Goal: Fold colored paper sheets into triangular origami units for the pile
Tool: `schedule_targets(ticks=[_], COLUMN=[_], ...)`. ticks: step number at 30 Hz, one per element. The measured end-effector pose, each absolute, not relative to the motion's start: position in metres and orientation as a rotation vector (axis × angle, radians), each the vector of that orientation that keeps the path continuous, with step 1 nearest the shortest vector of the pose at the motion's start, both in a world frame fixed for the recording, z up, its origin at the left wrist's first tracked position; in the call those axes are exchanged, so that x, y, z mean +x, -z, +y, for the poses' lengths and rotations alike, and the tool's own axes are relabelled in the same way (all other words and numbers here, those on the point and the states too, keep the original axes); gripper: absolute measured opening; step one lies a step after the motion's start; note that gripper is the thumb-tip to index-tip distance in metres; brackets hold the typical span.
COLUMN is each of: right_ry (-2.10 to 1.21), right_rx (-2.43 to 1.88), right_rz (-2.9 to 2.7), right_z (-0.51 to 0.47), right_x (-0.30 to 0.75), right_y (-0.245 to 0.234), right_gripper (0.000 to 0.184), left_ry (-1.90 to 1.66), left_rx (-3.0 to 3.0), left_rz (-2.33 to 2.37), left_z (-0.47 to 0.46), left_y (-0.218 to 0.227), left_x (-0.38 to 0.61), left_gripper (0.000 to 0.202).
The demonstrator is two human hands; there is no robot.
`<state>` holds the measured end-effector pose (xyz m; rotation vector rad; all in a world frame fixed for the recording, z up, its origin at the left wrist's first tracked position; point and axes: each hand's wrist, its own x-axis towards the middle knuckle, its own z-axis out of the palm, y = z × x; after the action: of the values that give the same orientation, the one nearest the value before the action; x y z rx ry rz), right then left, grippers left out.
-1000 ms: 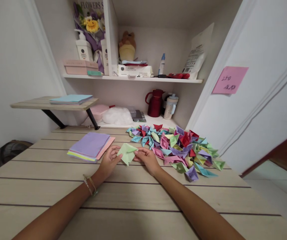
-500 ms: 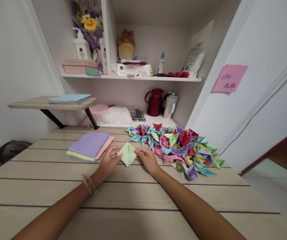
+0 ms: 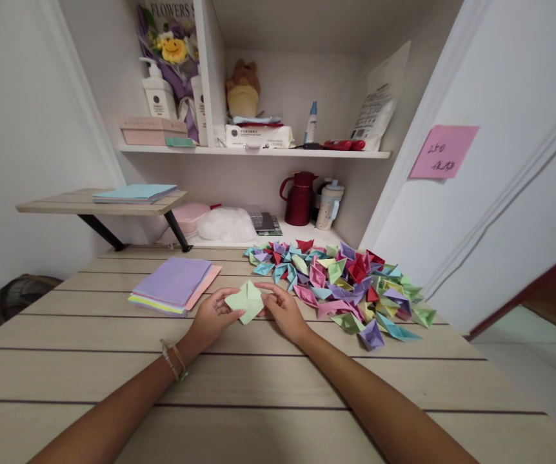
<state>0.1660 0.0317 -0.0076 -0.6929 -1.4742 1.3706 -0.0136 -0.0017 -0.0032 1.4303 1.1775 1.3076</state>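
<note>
A pale green folded paper, roughly diamond-shaped with a crease near its top, is held up between both hands just above the table. My left hand pinches its left corner, thumb in front and fingers behind. On the other side my right hand grips the right corner, with its fingertips partly hidden behind the paper. Right of my right hand lies a heap of small folded paper boats in many colours. Beyond my left hand rests a stack of coloured paper sheets, purple on top.
A small raised wooden shelf with blue paper stands at the back left. Behind the table, a white cabinet holds a dark red jug, a light cup and a clear plastic bag. A pink note hangs on the right.
The green paper has tilted and its outline has shifted slightly in my fingers. My right fingers have moved further over its upper right edge. The boats and stack stay put.
</note>
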Motion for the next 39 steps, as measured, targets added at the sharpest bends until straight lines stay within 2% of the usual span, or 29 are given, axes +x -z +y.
schedule_targets(ticks=[2,6,9,16,20,26,39], right_ry=[-1.358,-1.329,-1.294,-0.838,-0.83,-0.856,-0.432], right_rx=[-0.7,-0.714,-0.763,-0.739,-0.646,-0.663,-0.705], right_rz=[-1.516,-1.585,-1.669,-1.788,-1.892,-1.927,-2.054], right_z=[0.032,0.035,0.037,0.03,0.029,0.028,0.023], right_x=[0.166,0.165,0.166,0.168,0.167,0.166,0.165], right_y=[0.009,0.014,0.017,0.005,0.003,0.006,0.01], right_gripper=[0.035,0.033,0.033,0.028,0.021,0.02,0.027], left_ry=[-1.315,-1.33,-1.362,-1.326,-1.344,-1.317,-1.353], left_rx=[1.513,1.777,1.862,1.744,1.733,1.64,1.774], left_rz=[1.196,1.319,1.339,1.224,1.198,1.208,1.243], left_z=[-0.002,-0.001,-0.001,-0.007,-0.006,0.0,0.0], left_y=[0.004,0.005,0.003,-0.008,-0.008,0.001,-0.001], left_x=[-0.015,-0.018,-0.019,-0.013,-0.013,-0.015,-0.016], left_gripper=[0.041,0.02,0.013,0.015,0.015,0.016,0.014])
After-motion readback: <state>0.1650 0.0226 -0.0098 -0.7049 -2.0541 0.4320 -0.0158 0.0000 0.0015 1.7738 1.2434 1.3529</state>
